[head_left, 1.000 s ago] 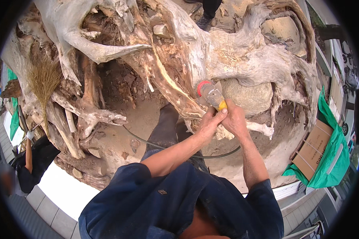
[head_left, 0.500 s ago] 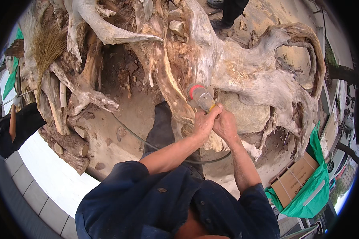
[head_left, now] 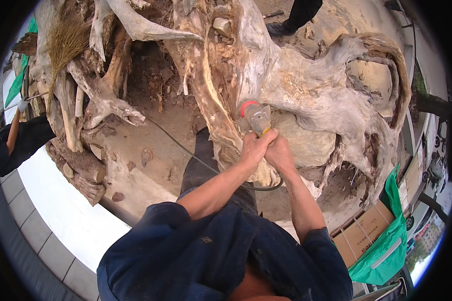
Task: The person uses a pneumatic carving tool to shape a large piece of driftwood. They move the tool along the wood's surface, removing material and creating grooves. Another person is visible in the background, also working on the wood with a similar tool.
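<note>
Both my hands grip an angle grinder point(head_left: 258, 119) with a grey metal head and a yellow part by the fingers. My left hand point(head_left: 254, 149) is wrapped round its body. Closed beside it and touching it, my right hand point(head_left: 280, 153) holds the rear, mostly hiding the handle. At the front, the red-rimmed disc point(head_left: 247, 107) rests on or very close to the pale wood of a large, gnarled tree root point(head_left: 316, 93); contact cannot be told exactly. A dark cord point(head_left: 186, 150) loops under my forearms towards the grinder.
A large stone point(head_left: 309, 143) lies under the root. At left, a person's gloved hand point(head_left: 23, 104) holds a thin rod near a straw broom point(head_left: 68, 42). Another person's shoe point(head_left: 278, 29) stands at the top. A cardboard box point(head_left: 364, 235) in green sheeting sits at lower right.
The whole view has shifted slightly, so the root appears higher. The grinder stays at nearly the same spot on the wood, both hands still round it. The cord loop has shifted a little.
</note>
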The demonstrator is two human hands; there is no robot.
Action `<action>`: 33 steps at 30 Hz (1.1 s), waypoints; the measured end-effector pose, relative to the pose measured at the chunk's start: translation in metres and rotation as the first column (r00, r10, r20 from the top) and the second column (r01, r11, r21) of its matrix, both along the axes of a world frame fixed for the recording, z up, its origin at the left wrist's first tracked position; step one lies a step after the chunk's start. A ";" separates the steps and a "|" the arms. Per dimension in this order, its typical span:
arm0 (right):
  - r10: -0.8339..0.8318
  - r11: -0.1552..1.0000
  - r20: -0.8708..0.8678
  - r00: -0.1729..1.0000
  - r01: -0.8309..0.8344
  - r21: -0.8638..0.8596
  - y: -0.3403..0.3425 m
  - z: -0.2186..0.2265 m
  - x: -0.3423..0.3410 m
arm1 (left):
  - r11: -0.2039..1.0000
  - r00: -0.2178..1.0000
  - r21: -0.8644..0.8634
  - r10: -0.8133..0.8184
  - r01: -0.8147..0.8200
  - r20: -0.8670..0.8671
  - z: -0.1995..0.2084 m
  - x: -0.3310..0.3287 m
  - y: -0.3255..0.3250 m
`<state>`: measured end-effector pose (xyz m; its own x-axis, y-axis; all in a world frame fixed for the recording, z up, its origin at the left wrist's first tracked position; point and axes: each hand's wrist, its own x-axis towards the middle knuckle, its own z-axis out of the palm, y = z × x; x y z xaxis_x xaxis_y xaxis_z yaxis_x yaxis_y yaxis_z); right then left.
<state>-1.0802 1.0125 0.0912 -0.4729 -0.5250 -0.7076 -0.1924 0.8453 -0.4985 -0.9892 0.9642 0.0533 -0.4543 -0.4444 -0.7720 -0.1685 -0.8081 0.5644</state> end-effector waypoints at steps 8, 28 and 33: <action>0.079 0.995 -0.103 0.992 -0.084 -0.052 -0.023 -0.065 -0.015 | 0.991 0.995 0.080 0.102 -0.103 0.014 -0.027 -0.017 -0.030; 0.589 0.803 -0.130 0.798 -0.596 -0.020 -0.064 -0.143 -0.051 | 0.815 0.862 0.293 0.500 -0.500 0.080 -0.108 -0.040 -0.034; 0.620 0.763 -0.190 0.761 -0.642 -0.083 -0.085 -0.142 -0.051 | 0.775 0.822 0.282 0.559 -0.566 0.112 -0.113 -0.039 -0.050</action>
<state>-1.1313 0.9280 -0.0512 -0.0894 -0.8245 -0.5588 -0.7354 0.4330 -0.5213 -1.0283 0.9144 -0.0597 -0.1768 -0.3709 -0.9117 0.3588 -0.8868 0.2912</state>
